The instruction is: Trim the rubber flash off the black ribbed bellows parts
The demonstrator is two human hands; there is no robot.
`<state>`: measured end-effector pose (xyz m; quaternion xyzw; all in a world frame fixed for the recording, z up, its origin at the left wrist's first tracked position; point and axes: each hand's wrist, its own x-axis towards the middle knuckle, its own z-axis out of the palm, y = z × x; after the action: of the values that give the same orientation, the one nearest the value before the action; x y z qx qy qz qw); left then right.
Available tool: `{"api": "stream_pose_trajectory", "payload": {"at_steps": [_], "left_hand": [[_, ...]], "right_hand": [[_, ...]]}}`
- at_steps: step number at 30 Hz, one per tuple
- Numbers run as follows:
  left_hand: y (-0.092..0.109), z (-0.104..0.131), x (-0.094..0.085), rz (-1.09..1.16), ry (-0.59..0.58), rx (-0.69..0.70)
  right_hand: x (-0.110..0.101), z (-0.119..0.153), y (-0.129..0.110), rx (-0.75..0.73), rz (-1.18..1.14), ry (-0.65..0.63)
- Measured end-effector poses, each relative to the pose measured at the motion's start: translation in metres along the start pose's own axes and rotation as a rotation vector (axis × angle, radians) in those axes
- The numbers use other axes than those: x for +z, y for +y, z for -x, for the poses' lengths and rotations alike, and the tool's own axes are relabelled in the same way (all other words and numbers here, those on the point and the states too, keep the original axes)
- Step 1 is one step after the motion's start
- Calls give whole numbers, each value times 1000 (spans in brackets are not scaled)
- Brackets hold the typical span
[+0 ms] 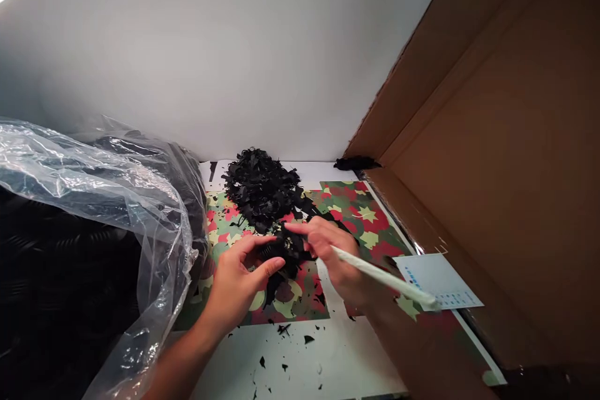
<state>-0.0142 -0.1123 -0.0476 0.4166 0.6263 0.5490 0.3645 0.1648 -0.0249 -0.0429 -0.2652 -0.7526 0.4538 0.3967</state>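
My left hand (241, 275) is curled round a black ribbed piece (272, 251), thumb on the near side and fingers on the far side. Black scraps surround the piece, so its full outline is hard to make out. In my right hand (335, 256) is a long white stick-like tool (387, 278), its rear end pointing to the lower right. The tool's front end is hidden by my fingers. My right index finger stretches forward to the far edge of the black piece. Just beyond both hands rises a heap of black shavings (262, 187).
A clear plastic bag (164, 200) full of black pieces stands at the left. Camouflage-patterned sheets (375, 212) cover the white table (300, 362), with scraps scattered about. At the right are a white printed card (440, 281) and a tall cardboard wall (506, 156). A white wall (225, 62) closes the back.
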Motion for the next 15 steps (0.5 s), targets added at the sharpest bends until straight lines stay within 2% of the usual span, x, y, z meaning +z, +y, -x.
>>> {"api": "stream_pose_trajectory", "payload": {"at_steps": [4, 10, 15], "left_hand": [[0, -1, 0, -70, -22, 65], [-1, -1, 0, -134, -44, 136], [-1, 1, -1, -167, -56, 182]], "right_hand": [[10, 7, -1, -4, -23, 62], [12, 5, -2, -295, 111, 3], [17, 3, 4, -405, 195, 15]]}}
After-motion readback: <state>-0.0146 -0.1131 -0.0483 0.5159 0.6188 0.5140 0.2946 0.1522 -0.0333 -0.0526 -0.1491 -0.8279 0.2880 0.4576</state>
